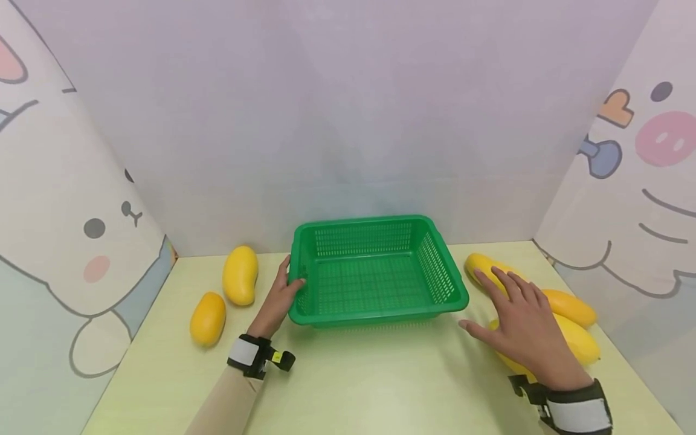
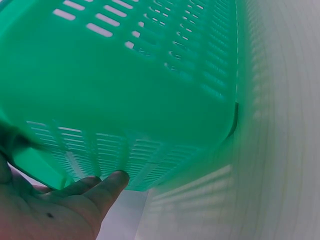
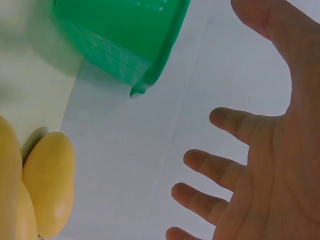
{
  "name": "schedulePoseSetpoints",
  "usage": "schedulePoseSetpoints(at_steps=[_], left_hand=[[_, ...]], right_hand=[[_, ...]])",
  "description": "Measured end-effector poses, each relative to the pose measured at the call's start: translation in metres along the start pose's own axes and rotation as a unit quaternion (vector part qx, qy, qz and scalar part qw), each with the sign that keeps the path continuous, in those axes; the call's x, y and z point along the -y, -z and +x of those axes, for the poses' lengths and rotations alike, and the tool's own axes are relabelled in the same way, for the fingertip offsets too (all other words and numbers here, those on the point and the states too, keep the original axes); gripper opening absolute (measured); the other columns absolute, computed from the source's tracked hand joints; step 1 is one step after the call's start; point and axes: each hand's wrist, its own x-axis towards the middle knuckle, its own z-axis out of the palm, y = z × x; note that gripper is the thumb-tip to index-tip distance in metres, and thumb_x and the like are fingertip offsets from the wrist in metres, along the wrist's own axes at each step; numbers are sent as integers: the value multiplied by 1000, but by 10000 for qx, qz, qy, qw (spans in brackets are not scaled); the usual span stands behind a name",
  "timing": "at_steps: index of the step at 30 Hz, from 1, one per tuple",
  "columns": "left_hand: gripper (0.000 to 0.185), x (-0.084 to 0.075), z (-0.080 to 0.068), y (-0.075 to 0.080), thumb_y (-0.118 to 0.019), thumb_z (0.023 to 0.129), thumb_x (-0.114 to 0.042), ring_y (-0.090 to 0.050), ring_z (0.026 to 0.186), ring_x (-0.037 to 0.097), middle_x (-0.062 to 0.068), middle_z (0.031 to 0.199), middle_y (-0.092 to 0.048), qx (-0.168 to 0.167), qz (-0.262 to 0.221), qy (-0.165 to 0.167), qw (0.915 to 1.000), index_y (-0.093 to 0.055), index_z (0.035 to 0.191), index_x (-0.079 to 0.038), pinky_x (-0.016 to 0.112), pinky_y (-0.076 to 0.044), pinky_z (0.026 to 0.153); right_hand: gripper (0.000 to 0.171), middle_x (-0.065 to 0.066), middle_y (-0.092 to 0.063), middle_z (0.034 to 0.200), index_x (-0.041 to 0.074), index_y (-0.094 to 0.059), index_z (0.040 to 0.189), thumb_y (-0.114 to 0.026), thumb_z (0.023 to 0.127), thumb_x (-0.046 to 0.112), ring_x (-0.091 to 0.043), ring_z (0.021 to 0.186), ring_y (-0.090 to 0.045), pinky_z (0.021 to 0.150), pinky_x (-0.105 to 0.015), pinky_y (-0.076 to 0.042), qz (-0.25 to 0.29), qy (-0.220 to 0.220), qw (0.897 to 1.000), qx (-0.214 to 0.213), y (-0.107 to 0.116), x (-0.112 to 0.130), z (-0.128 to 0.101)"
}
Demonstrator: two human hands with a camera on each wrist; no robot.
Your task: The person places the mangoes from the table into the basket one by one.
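- A green basket sits in the middle of the head picture, on a pale yellow-green table. It has nothing in it.
- The left hand holds the basket's left rim. The thumb hooks over the edge and the fingers curl on the outside wall. It looks like it keeps the basket from sliding.
- In the left wrist picture the basket's holey wall fills most of the view, with the thumb low down at the left, touching the wall.
- The right hand is wide open with its fingers spread. It holds nothing. It hovers over the mangoes in the lower right of the head picture.
- Three yellow mangoes lie there close together: a long mango under the fingertips, an orange mango behind the hand, and a big mango partly hidden under the palm. I cannot tell if the hand touches them.
- In the right wrist picture the open fingers sit at the right, clear of the table.
- Two more mangoes lie to the left of the basket: a tall one and a smaller one, well away from both hands.
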Motion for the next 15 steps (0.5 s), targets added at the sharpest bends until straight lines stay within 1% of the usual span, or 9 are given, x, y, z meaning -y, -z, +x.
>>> schedulePoseSetpoints(at_steps=[6, 10, 15], left_hand=[[73, 0, 0, 2, -45, 106, -16, -27, 146, 34, 20, 163, -24, 3, 7, 23, 10000, -1, 164, -19, 59, -20, 117], [74, 1, 0, 1, -45, 105, -16, -26, 146, 33, 20, 164, -23, -8, -16, 11, 10000, 1, 164, -19, 59, -19, 117], [74, 0, 1, 1, -43, 106, -17, -28, 145, 33, 20, 164, -22, 55, -41, 69, 10000, 2, 164, -21, 58, -20, 117]], right_hand=[[99, -27, -40, 149, 13, -39, 155, -71, 80, 69, -51, 133, -34, 103, -68, -25, 33, -117, 9998, 128, -3, -7, -1], [98, -28, -40, 149, 12, -38, 156, -70, 82, 68, -51, 133, -35, 101, -68, -27, 58, -199, 9995, 254, -3, -12, -2], [98, -29, -39, 150, 12, -38, 156, -68, 83, 69, -50, 133, -34, 100, -69, -27, 148, -390, 9980, 480, -2, -17, -4]])
